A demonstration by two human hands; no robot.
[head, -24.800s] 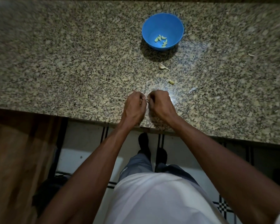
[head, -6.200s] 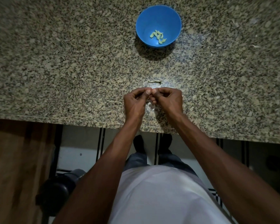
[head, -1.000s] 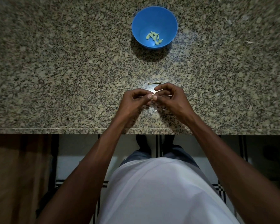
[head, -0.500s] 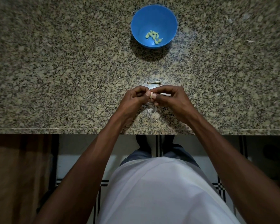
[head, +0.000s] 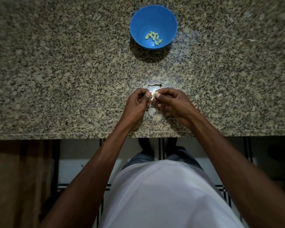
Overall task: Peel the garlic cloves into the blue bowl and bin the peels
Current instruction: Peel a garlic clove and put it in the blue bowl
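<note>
Presently both hands work one garlic clove: right hand pinches it steady, left hand pinches at its skin. Blue bowl sits well beyond the grip, within tossing reach.

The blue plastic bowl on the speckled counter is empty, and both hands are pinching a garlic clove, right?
Not quite. The head view shows the round blue plastic bowl is not empty: several pale peeled garlic cloves lie in its bottom. The rest holds: left hand and right hand pinch a small garlic clove over the speckled granite counter.
</note>
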